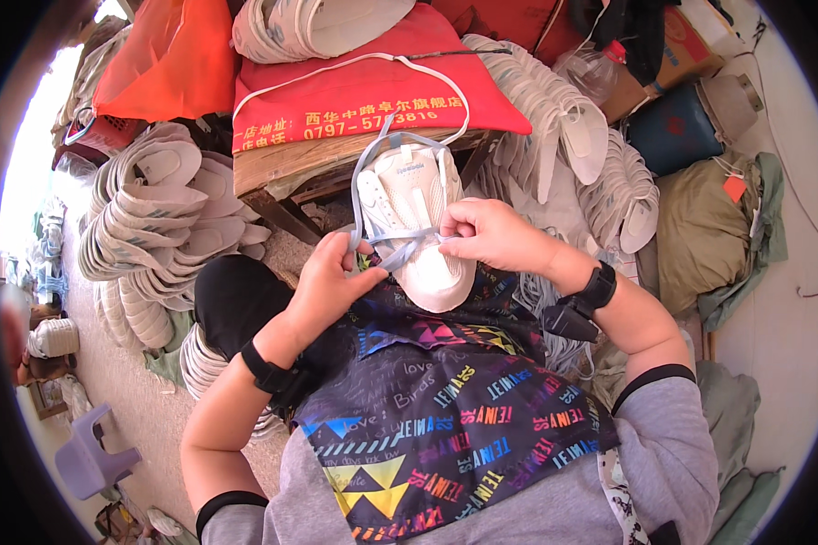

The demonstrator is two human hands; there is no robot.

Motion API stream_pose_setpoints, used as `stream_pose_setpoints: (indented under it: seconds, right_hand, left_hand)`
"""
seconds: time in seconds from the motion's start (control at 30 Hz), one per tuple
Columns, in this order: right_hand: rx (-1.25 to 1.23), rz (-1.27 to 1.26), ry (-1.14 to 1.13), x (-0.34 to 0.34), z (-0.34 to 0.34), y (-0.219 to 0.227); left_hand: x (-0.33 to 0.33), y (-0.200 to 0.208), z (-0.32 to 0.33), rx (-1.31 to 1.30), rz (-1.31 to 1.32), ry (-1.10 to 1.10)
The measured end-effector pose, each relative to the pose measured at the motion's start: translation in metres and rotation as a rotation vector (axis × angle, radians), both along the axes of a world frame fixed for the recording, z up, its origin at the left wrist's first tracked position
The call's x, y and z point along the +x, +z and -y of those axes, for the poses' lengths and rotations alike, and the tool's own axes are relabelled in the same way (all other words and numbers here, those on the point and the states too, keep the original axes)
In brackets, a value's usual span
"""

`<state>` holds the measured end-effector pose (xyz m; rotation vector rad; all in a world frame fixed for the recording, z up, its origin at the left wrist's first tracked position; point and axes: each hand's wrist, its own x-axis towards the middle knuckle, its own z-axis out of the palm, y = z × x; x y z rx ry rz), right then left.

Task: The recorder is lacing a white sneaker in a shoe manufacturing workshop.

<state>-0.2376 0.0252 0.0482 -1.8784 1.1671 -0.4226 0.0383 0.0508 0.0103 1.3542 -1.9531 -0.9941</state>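
Observation:
A white shoe upper [434,276] rests on my lap, its toe toward me and its tongue toward the wooden stool. A pale blue-grey shoelace [396,234] crosses it near the lower eyelets, and a long loop runs up its left side and over the tongue. My left hand [334,269] pinches the lace at the shoe's left edge. On the other side my right hand [489,234] is closed on the lace by the eyelets, thumb against forefinger. Bits of lace inside both grips are hidden by the fingers.
In front stands a wooden stool [273,168] covered by a red bag [364,91], with a white cord and stacked uppers on top. Piles of white uppers [145,218] lie left and right. A purple stool [91,451] stands at far left, a blue container [671,132] at right.

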Motion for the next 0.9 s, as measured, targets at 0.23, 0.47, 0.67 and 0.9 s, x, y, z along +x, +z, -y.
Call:
stream_pose_setpoints:
  seconds: [0.23, 0.47, 0.67, 0.9]
  right_hand:
    - [0.378, 0.196, -0.06, -0.001, 0.009, 0.009]
    - [0.722, 0.493, -0.034, -0.055, 0.012, 0.004]
    - [0.638, 0.285, -0.051, -0.053, 0.002, 0.018]
    - [-0.472, 0.167, 0.4, -0.004, -0.036, 0.031]
  left_hand:
    - [0.001, -0.011, 0.0, -0.09, -0.007, -0.041]
    - [0.005, 0.006, 0.005, 1.268, -1.223, -0.106]
    - [0.002, 0.013, 0.015, 1.235, -1.041, 0.137]
    - [0.01, 0.071, 0.06, 1.096, -1.295, 0.009]
